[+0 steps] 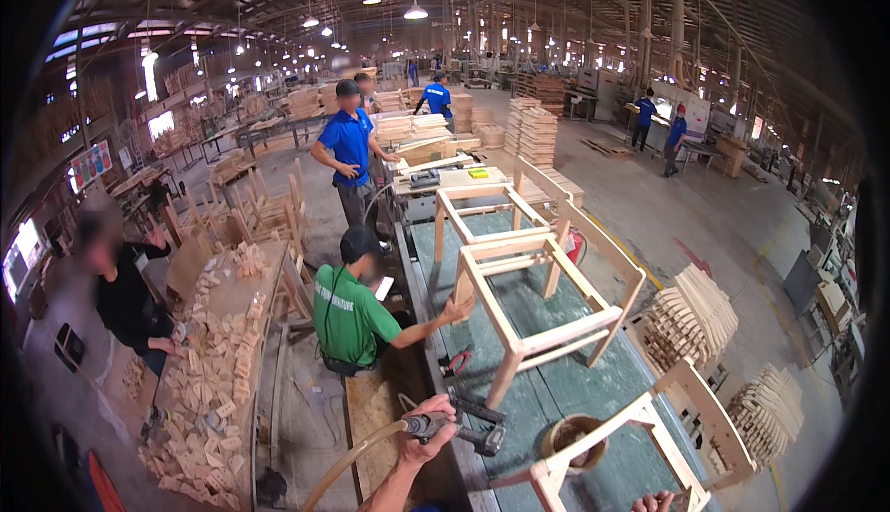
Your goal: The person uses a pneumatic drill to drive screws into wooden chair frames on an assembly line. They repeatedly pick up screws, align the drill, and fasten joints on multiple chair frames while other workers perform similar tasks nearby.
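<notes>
Black pneumatic nail gun (pixel 477 427) with a tan air hose (pixel 348 464) is gripped in my left hand (pixel 432 430), over the near left edge of the green-topped workbench (pixel 556 401). My right hand (pixel 654 502) shows only at the lower edge, its fingers curled, within the outline of the nearest wooden chair frame (pixel 630 419); what they hold is hidden. A round tub (pixel 575 441) sits under that frame. Farther along the bench stand two more chair frames, one (pixel 547 331) touched by the outstretched hand of a green-shirted co-worker (pixel 352 303).
Red-handled pliers (pixel 456 362) lie on the bench. To the left, a table (pixel 236 303) bears a heap of small wooden blocks, with a person in black (pixel 125 280) beside it. Stacks of curved wooden parts (pixel 691 317) stand right of the bench. Blue-shirted people (pixel 350 141) are beyond.
</notes>
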Tool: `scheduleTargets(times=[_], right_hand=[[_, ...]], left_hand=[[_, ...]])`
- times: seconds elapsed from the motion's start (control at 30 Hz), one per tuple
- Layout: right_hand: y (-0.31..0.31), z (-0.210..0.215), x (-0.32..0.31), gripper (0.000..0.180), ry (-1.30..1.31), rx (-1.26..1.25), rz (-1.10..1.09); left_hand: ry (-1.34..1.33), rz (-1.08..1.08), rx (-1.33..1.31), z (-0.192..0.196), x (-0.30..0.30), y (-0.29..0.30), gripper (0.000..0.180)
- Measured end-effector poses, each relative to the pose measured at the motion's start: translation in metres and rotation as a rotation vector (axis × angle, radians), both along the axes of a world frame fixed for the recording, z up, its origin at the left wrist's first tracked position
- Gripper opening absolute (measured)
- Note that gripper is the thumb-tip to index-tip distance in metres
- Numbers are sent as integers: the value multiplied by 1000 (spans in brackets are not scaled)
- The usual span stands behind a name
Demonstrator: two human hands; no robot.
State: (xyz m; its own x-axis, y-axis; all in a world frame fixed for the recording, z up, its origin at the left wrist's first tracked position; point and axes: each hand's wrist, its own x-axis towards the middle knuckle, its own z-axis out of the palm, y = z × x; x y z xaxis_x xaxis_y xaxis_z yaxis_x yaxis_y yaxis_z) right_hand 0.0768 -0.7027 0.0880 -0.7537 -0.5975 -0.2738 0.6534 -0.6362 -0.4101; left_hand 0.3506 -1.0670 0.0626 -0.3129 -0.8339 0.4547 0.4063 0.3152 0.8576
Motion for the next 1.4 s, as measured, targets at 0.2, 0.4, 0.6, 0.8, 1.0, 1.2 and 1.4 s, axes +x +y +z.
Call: scheduleTargets(times=[0.2,0.4,0.6,0.8,1.0,1.2,1.4], right_hand=[[35,24,22,21,53,214,106],[43,14,11,21,190,387,171],[-10,17,27,24,222,377,356],[-46,15,28,29,262,408,453],[-80,3,34,33,231,404,527],[-96,-15,33,38,167,410,484],[-111,-29,4,42,167,391,347]], left_hand=[[68,-246,-68,30,-23,98,50],[150,-628,-248,58,-111,194,49],[474,-884,-605,73,-166,234,53],[315,-963,-859,74,-199,239,59],[103,-976,-1114,76,-207,211,65],[-14,-998,-1253,75,-211,177,71],[-20,-1104,-1424,72,-226,125,77]])
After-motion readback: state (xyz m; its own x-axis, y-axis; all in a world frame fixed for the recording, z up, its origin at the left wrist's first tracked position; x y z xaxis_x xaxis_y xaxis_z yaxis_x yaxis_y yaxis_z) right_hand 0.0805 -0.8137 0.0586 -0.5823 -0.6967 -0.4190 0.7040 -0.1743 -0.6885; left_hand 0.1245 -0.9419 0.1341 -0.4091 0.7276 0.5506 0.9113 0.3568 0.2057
